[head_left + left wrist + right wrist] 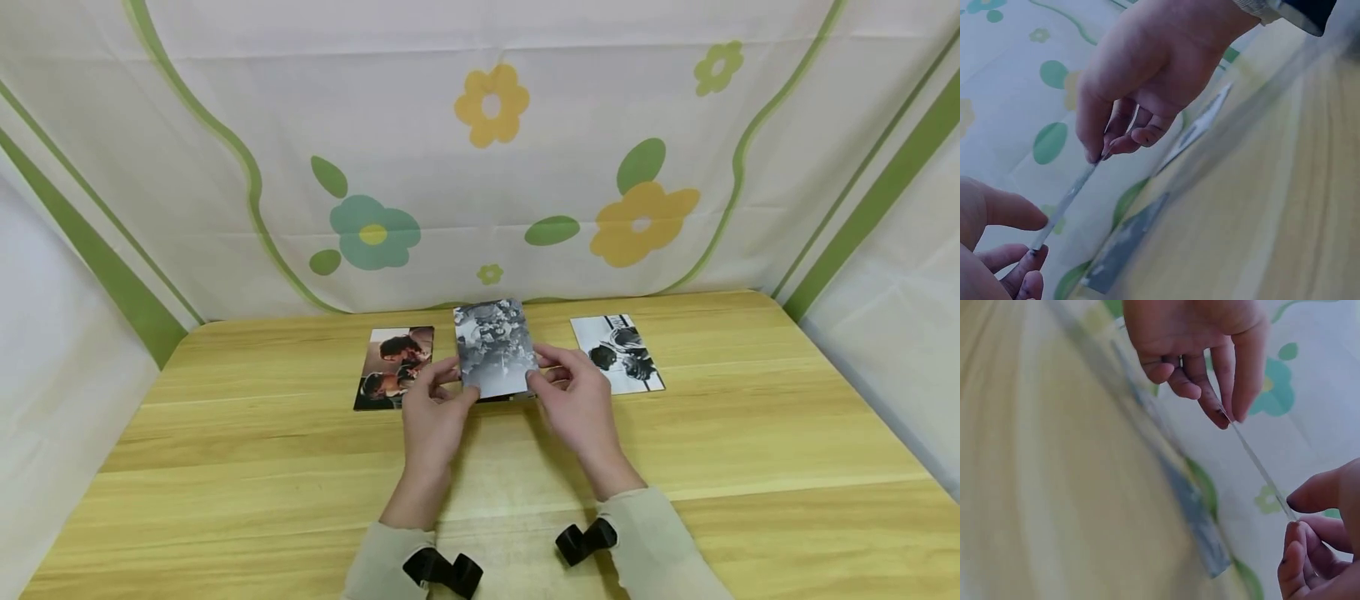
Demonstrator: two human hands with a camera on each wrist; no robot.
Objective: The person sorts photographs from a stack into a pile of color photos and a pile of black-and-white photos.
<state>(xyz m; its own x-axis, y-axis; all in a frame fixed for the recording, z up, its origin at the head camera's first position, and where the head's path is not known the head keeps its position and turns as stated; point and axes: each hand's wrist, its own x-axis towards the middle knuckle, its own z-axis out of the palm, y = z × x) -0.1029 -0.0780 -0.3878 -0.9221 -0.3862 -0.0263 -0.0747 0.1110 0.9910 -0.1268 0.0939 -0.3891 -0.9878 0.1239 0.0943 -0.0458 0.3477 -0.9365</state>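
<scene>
Both hands hold a black-and-white photo card (495,346) above the table, tilted, by its lower side edges. My left hand (437,408) pinches the left edge between thumb and fingers. The right hand (576,400) does likewise at the right edge. Seen nearly edge-on in the left wrist view, the card (1066,203) is a thin strip between the two hands. Beneath it, another card (1125,244) lies on the table, mostly hidden in the head view. A brownish photo card (397,367) lies beside the left hand, and a black-and-white card (621,354) beyond the right.
The wooden table (270,467) meets a white cloth backdrop (420,100) with printed flowers and green bands at its back edge. Similar cloth stands at both sides. Black straps (444,572) sit on both wrists.
</scene>
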